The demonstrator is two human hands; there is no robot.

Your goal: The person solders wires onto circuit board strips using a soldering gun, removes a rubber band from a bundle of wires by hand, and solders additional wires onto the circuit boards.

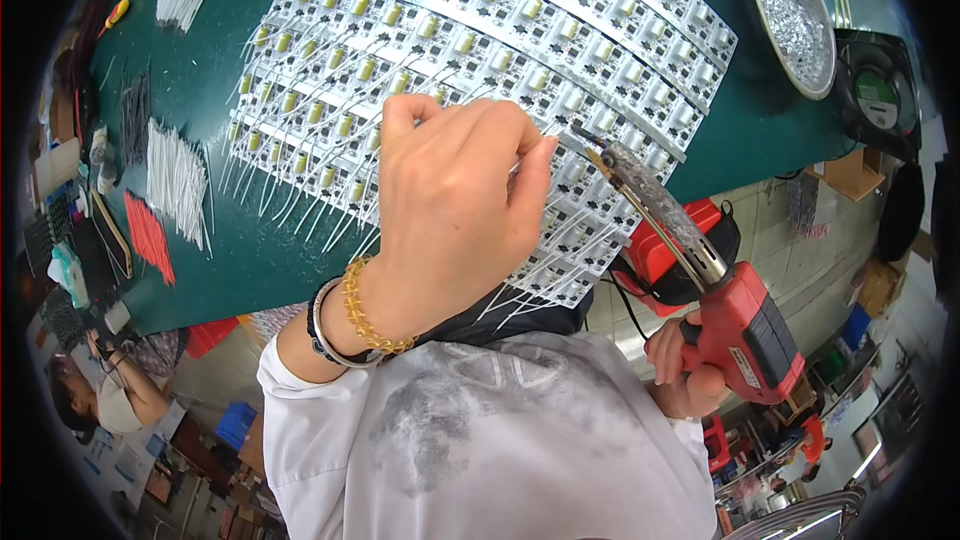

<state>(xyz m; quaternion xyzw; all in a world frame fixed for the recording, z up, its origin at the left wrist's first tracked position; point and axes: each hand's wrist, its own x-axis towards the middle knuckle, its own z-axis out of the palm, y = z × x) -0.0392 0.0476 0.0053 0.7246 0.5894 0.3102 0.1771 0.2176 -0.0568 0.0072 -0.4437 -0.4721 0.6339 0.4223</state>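
Note:
My right hand [685,370] grips a red and black soldering gun [745,335] by its handle. The gun's long metal barrel slants up to the left, and its dark tip is close beside my left fingertips. Over the panel of small white circuit boards [480,15], my left hand [465,175] is closed in a pinch on what looks like a thin white wire, mostly hidden by the fingers. Rows of yellowish-white components cover the panel. Many white wires [290,195] stick out from its left and near parts.
Left on the green table [215,310] lie bundles of white wires [175,175], red wires [148,238] and black wires [134,118]. At the far right are a metal bowl [795,20] and a black fan [878,95]. Another person [125,395] sits at lower left.

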